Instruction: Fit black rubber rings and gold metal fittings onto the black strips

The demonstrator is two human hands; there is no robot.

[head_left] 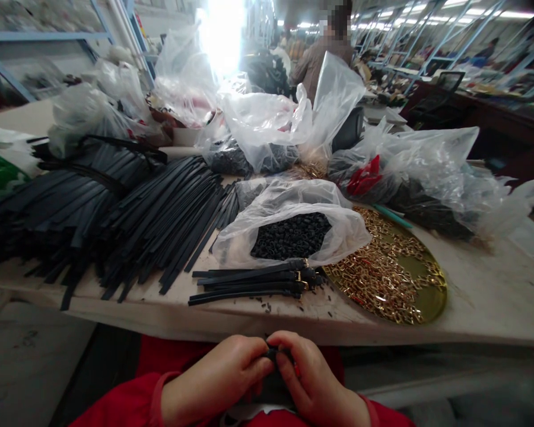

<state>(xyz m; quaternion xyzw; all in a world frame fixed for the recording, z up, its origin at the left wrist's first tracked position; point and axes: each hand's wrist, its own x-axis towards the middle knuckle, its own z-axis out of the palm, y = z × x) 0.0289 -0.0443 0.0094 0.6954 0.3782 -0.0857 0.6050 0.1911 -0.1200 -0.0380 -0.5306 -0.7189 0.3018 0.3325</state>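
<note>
Left hand (222, 373) and right hand (309, 379): fingers curled shut together on a small black strap piece (273, 356), held below the table's near edge (249, 329) over the lap. No writing legible. On the table: finished buckled straps (249, 284) near the edge, a bag of black loops (291, 234), a tray of gold buckles (431, 296), and a loose strap pile (115, 219). Bare tabletop at right.

— What's being held there?
— A black strap (273, 367), dark and narrow, pinched at its upper end between both sets of fingertips, low by the table's near edge.
— Its shape?
— Mostly hidden; possibly hanging downward.
</note>
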